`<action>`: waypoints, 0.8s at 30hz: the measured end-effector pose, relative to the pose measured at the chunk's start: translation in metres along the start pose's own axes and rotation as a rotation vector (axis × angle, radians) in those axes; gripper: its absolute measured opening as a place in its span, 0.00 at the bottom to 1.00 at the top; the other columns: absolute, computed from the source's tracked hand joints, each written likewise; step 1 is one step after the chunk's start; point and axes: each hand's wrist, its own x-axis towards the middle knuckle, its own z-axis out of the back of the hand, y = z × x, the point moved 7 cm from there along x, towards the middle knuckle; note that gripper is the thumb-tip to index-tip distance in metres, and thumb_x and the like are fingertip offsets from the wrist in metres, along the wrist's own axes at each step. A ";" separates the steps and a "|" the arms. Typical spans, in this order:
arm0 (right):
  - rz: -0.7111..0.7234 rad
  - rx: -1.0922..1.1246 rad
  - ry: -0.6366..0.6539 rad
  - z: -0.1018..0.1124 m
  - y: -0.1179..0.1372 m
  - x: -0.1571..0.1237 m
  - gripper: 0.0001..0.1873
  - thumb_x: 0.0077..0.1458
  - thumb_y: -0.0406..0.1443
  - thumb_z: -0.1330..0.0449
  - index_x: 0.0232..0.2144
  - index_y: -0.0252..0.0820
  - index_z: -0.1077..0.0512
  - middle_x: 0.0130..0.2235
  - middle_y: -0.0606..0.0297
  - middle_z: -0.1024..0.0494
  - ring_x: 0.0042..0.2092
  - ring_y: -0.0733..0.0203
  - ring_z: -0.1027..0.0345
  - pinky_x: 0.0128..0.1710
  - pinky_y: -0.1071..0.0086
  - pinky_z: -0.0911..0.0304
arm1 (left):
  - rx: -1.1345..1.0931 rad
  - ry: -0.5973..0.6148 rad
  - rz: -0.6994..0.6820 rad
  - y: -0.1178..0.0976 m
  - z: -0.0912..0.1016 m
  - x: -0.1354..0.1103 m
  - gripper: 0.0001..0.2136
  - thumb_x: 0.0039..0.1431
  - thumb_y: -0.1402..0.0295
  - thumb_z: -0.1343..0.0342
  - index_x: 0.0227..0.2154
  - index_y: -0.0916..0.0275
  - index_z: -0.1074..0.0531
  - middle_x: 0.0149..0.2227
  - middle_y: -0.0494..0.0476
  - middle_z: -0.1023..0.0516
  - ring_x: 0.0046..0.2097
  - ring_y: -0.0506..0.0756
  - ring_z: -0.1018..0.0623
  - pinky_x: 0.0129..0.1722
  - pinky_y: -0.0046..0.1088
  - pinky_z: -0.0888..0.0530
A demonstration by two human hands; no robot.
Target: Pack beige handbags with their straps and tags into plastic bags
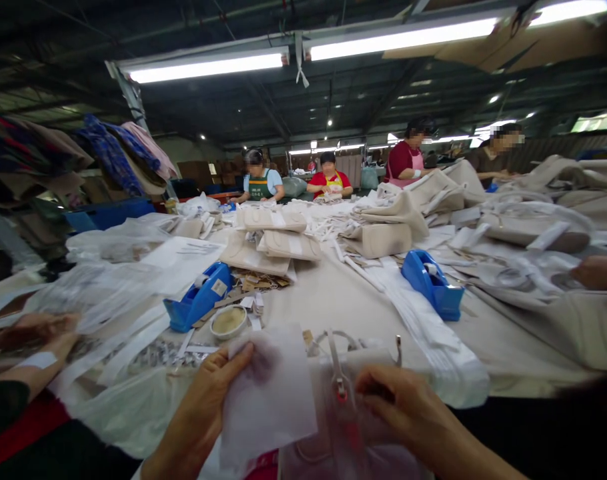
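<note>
My left hand [216, 380] pinches a thin, translucent white sheet [278, 400] at its upper left edge, thumb on top. The sheet hangs over my lap and covers part of a pale beige bag [308, 448] at the table's front edge. On that bag, a narrow strap [335, 360] runs up to a small metal buckle. My right hand [398, 400] is over the bag, just right of the buckle. Its fingers are curled together; what lies between them, if anything, is hidden.
Two blue tape dispensers [201, 297] [432, 283] flank the middle of the table. Near the left one sits a round dish [228, 321]. Stacked beige bags [278, 243] lie farther back. White plastic [423, 333] drapes over the front edge. Co-workers' hands [38, 333] [598, 272] reach in from both sides.
</note>
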 end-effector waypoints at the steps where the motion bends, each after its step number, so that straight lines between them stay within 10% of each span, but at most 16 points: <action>1: 0.050 -0.110 -0.071 0.006 0.004 0.002 0.10 0.49 0.29 0.47 0.33 0.40 0.27 0.29 0.66 0.27 0.33 0.61 0.33 0.33 0.69 0.42 | 0.023 0.016 0.036 0.005 0.002 -0.002 0.15 0.40 0.67 0.28 0.32 0.67 0.21 0.27 0.58 0.18 0.27 0.56 0.20 0.31 0.29 0.24; 5: 0.047 -0.341 -0.165 0.007 0.013 0.017 0.15 0.53 0.33 0.43 0.45 0.41 0.29 0.37 0.63 0.27 0.39 0.57 0.32 0.40 0.64 0.42 | 0.065 0.073 0.090 0.025 0.003 -0.006 0.16 0.41 0.64 0.28 0.32 0.68 0.20 0.27 0.59 0.18 0.28 0.56 0.20 0.32 0.30 0.25; 10: 0.033 -0.412 -0.203 -0.003 0.020 0.032 0.05 0.52 0.30 0.45 0.28 0.43 0.29 0.36 0.65 0.27 0.36 0.60 0.32 0.37 0.66 0.44 | 0.074 0.119 0.085 0.040 -0.001 -0.003 0.16 0.42 0.60 0.29 0.30 0.67 0.19 0.27 0.58 0.18 0.28 0.56 0.21 0.33 0.30 0.26; 24: -0.213 0.414 0.020 -0.007 0.014 0.037 0.14 0.44 0.44 0.40 0.29 0.40 0.34 0.18 0.77 0.36 0.16 0.73 0.49 0.15 0.77 0.57 | -0.039 0.266 0.135 0.063 -0.053 0.009 0.15 0.44 0.61 0.30 0.31 0.68 0.21 0.27 0.59 0.19 0.29 0.54 0.22 0.34 0.27 0.29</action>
